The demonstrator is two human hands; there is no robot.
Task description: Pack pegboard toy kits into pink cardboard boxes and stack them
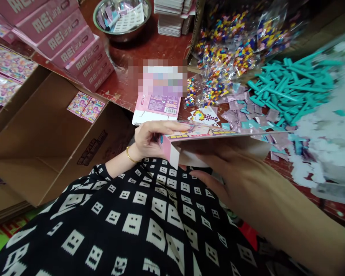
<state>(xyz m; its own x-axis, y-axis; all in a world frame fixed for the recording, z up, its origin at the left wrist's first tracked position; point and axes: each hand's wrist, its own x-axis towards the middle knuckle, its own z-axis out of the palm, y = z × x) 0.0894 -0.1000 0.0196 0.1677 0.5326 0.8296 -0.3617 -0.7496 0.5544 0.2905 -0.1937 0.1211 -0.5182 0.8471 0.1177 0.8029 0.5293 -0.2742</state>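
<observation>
Red worktable (166, 48) beyond black patterned clothing (132, 222). Near the table's edge, a printed carton (201, 131) is pinched at its left end by the left hand (151, 140); the right hand (235, 174) has fingers at its open side, their grip hidden. Pressing too hard there could crease the thin card; swinging its right end could scatter small pouches (238, 108) among the teal sticks (297, 86).
</observation>
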